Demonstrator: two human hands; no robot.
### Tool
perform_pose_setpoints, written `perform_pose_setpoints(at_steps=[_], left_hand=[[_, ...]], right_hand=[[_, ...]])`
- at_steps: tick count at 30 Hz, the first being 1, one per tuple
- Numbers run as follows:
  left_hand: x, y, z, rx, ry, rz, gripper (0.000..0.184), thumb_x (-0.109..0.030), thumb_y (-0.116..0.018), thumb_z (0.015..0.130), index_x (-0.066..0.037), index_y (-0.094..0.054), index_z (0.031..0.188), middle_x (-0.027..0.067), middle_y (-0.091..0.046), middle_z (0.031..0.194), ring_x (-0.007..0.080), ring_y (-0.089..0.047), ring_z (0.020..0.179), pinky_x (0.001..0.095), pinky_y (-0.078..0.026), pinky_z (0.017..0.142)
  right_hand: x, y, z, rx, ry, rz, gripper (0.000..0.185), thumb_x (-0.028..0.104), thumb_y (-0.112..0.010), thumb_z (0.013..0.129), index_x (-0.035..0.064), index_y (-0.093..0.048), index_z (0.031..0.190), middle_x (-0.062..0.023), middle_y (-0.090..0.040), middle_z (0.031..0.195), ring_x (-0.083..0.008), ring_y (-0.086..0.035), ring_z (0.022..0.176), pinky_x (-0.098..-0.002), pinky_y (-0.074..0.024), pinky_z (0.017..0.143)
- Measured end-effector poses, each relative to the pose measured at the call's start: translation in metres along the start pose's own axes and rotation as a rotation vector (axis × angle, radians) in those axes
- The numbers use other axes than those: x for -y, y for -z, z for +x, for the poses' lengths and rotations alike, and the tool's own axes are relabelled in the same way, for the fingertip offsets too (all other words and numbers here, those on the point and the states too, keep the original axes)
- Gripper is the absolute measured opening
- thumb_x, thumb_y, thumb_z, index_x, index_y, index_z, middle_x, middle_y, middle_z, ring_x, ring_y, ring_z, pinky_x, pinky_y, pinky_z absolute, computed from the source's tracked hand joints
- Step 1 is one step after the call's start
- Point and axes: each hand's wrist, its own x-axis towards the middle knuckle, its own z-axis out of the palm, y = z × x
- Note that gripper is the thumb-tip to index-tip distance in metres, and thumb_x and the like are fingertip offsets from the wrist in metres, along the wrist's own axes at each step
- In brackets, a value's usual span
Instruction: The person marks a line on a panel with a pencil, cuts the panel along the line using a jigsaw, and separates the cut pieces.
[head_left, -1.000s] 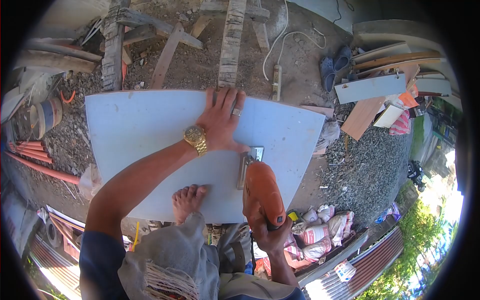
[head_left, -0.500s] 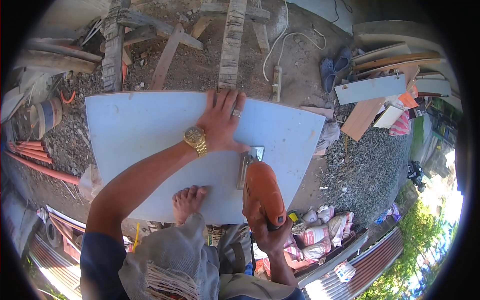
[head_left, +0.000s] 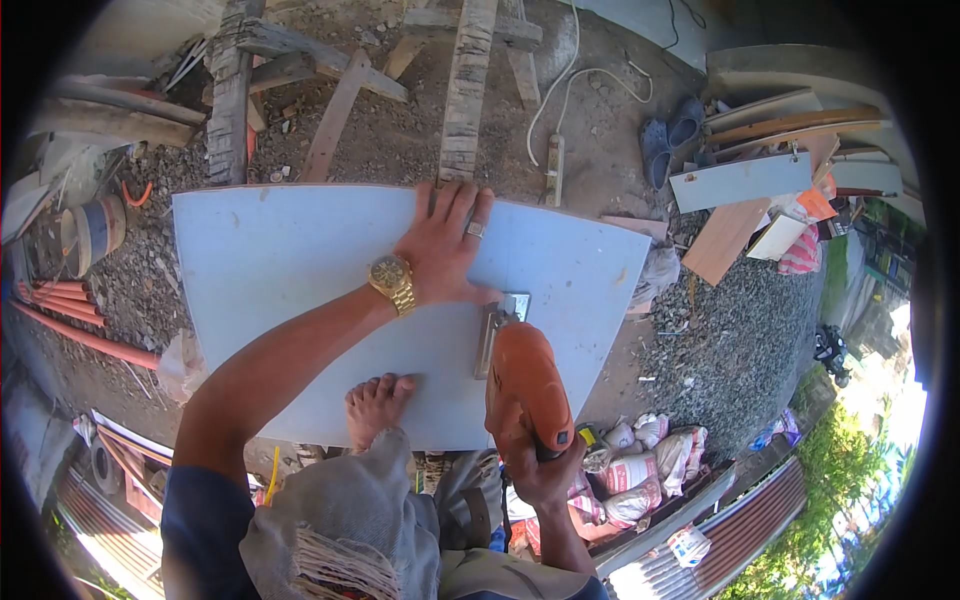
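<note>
A light grey-blue board [head_left: 290,265] lies across the middle of the view. My left hand [head_left: 445,245], wearing a gold watch [head_left: 390,277] and a ring, presses flat on it with fingers spread, the fingertips reaching the far edge. The left thumb extends to the metal base plate [head_left: 486,345] of an orange jigsaw [head_left: 530,375], at or very close to its corner. Around the jigsaw's handle my right hand [head_left: 535,465] is closed. The base plate rests on the board; the blade cannot be made out. A bare foot [head_left: 376,410] stands on the board's near side.
Wooden trestles [head_left: 465,100] stand beyond the board. A white power strip [head_left: 555,170] with its cord lies on the ground, near blue clogs [head_left: 655,150]. Board offcuts [head_left: 740,180] pile up at right above gravel [head_left: 730,340]. Filled sacks [head_left: 640,470] lie at lower right, orange pipes [head_left: 70,300] at left.
</note>
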Motion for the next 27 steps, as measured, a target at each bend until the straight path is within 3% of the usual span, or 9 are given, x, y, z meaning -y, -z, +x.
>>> perform_pose_setpoints(at_steps=[1, 6, 10, 13, 16, 21, 27], left_hand=[[0.0, 0.0, 0.0, -0.001, 0.001, 0.001, 0.114, -0.077, -0.068, 0.06, 0.019, -0.052, 0.119, 0.026, -0.033, 0.137, 0.0405, -0.026, 0.129, 0.0605, -0.016, 0.109], [0.0, -0.004, 0.0, -0.106, -0.013, -0.02, 0.105, -0.077, -0.067, 0.061, 0.02, -0.061, 0.103, 0.0265, -0.033, 0.138, 0.0409, -0.026, 0.129, 0.0612, -0.016, 0.109], [0.001, -0.006, 0.0, -0.076, -0.005, -0.014, 0.108, -0.077, -0.067, 0.062, 0.02, -0.059, 0.109, 0.027, -0.033, 0.138, 0.041, -0.026, 0.129, 0.0613, -0.016, 0.109], [0.002, -0.008, 0.0, -0.172, -0.013, -0.005, 0.109, -0.077, -0.066, 0.063, 0.02, -0.059, 0.111, 0.0274, -0.034, 0.138, 0.0412, -0.027, 0.129, 0.0615, -0.017, 0.109], [0.002, -0.007, 0.0, -0.116, -0.02, -0.018, 0.105, -0.077, -0.065, 0.065, 0.02, -0.062, 0.105, 0.027, -0.035, 0.138, 0.0413, -0.027, 0.129, 0.0618, -0.018, 0.108], [0.002, -0.007, 0.0, -0.103, -0.02, -0.031, 0.096, -0.075, -0.064, 0.068, 0.017, -0.067, 0.093, 0.0249, -0.035, 0.139, 0.0409, -0.027, 0.129, 0.0622, -0.019, 0.108], [0.003, -0.006, -0.001, -0.082, -0.014, -0.046, 0.095, -0.074, -0.064, 0.069, 0.017, -0.067, 0.093, 0.0247, -0.035, 0.14, 0.0411, -0.027, 0.129, 0.0621, -0.018, 0.109]], right_hand=[[-0.001, 0.001, -0.001, 0.039, -0.02, 0.002, 0.024, 0.016, -0.068, 0.081, -0.0049, -0.061, 0.091, -0.0125, -0.062, 0.07, -0.0176, -0.06, 0.062, -0.0337, -0.0509, 0.061], [0.0, 0.0, 0.001, 0.029, -0.016, 0.021, 0.024, 0.016, -0.068, 0.081, -0.0047, -0.061, 0.09, -0.0112, -0.062, 0.069, -0.0172, -0.06, 0.062, -0.0333, -0.0504, 0.06], [0.003, 0.003, 0.002, 0.058, -0.019, 0.039, 0.021, 0.016, -0.067, 0.081, -0.0037, -0.061, 0.086, -0.009, -0.061, 0.067, -0.0149, -0.059, 0.06, -0.0319, -0.0493, 0.058], [0.007, -0.001, 0.005, 0.023, 0.028, 0.066, 0.019, 0.015, -0.066, 0.081, -0.0031, -0.06, 0.084, -0.0074, -0.059, 0.062, -0.0137, -0.059, 0.057, -0.0313, -0.0486, 0.055], [0.013, -0.001, 0.005, 0.036, -0.105, 0.123, 0.019, 0.015, -0.066, 0.081, -0.0032, -0.059, 0.082, -0.0064, -0.059, 0.059, -0.0138, -0.059, 0.054, -0.0312, -0.0479, 0.052], [0.003, -0.001, 0.004, 0.023, -0.063, 0.107, 0.02, 0.015, -0.066, 0.081, -0.0035, -0.059, 0.081, -0.0058, -0.058, 0.058, -0.014, -0.059, 0.052, -0.0313, -0.0472, 0.05], [0.008, -0.002, 0.006, 0.017, -0.043, 0.098, 0.02, 0.015, -0.066, 0.081, -0.0035, -0.058, 0.081, -0.0058, -0.058, 0.061, -0.0118, -0.056, 0.056, -0.0309, -0.0467, 0.052]])
